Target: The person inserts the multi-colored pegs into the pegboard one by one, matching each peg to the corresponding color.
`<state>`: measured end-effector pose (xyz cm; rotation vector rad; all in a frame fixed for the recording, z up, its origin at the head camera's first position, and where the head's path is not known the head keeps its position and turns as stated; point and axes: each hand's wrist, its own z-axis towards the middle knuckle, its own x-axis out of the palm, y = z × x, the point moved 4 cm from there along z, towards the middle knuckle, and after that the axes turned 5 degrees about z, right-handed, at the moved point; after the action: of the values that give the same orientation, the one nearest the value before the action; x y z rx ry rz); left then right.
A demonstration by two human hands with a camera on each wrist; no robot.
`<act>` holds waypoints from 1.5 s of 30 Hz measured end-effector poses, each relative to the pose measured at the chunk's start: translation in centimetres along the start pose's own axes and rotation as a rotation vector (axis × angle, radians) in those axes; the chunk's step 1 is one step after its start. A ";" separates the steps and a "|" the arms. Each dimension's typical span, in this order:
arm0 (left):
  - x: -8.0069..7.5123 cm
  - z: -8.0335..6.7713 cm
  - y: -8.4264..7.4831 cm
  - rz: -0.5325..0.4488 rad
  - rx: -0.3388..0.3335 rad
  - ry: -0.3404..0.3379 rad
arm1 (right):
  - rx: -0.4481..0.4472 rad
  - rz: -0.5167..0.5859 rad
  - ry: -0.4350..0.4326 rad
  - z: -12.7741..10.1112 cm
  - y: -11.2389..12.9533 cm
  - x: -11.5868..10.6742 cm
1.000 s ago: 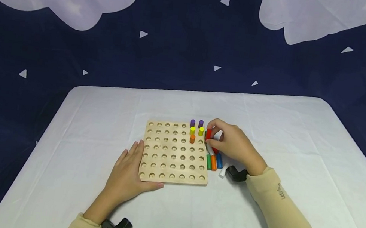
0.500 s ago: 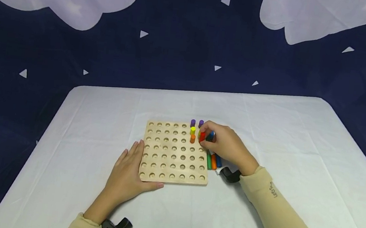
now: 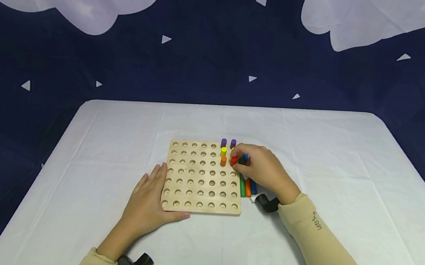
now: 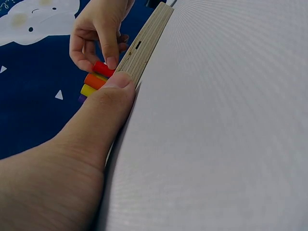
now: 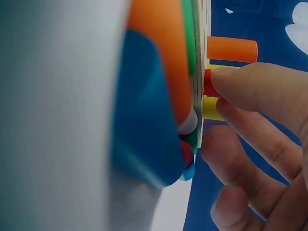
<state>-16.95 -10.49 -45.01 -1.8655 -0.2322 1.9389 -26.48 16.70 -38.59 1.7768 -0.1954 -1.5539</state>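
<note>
Between thumb and forefinger my right hand (image 3: 261, 166) pinches a red peg (image 5: 208, 83), upright at the right column of the wooden pegboard (image 3: 195, 183). In the right wrist view its lower end meets the board's face. Beside it stands an orange peg (image 3: 223, 161), with a yellow peg (image 3: 224, 152) behind that. Two purple pegs (image 3: 223, 143) stand in the far row. A second yellow peg (image 5: 211, 109) is mostly hidden by my right fingers in the head view. My left hand (image 3: 148, 201) rests along the board's near left corner, fingers on the left side, thumb on the near edge.
Loose pegs lie against the board's right side, among them a green peg (image 3: 243, 187), an orange one and a blue peg (image 5: 144, 110). Part of a white peg (image 3: 253, 198) shows by the black wrist camera (image 3: 267, 203). A white cloth (image 3: 125, 140) covers the table.
My right hand has carried the red peg leftward from beside the board onto its right column, then lowered it slightly. The left hand and the board have stayed still.
</note>
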 end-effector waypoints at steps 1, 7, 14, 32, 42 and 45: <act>0.0 0.0 0.0 0.000 0.000 0.000 | -0.001 0.002 0.002 0.0 0.0 0.0; 0.1 -0.1 0.1 -0.004 -0.003 -0.001 | 0.004 0.005 0.022 -0.3 0.0 -0.5; 0.2 -0.1 0.1 -0.009 -0.006 0.004 | 0.100 -0.072 0.085 -1.6 -0.2 -2.7; 0.1 -0.1 0.1 -0.010 -0.005 0.002 | 0.236 -0.250 0.178 -1.5 -1.7 -1.7; 0.1 0.0 0.1 -0.006 -0.004 0.003 | 0.244 -0.252 0.198 -1.5 -1.6 -1.7; 0.0 0.0 0.1 -0.003 -0.003 0.002 | 0.246 -0.245 0.198 -1.4 -1.7 -1.7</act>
<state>-16.97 -10.55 -45.09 -1.8678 -0.2368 1.9359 -26.21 19.46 -38.28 2.2040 -0.0755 -1.5607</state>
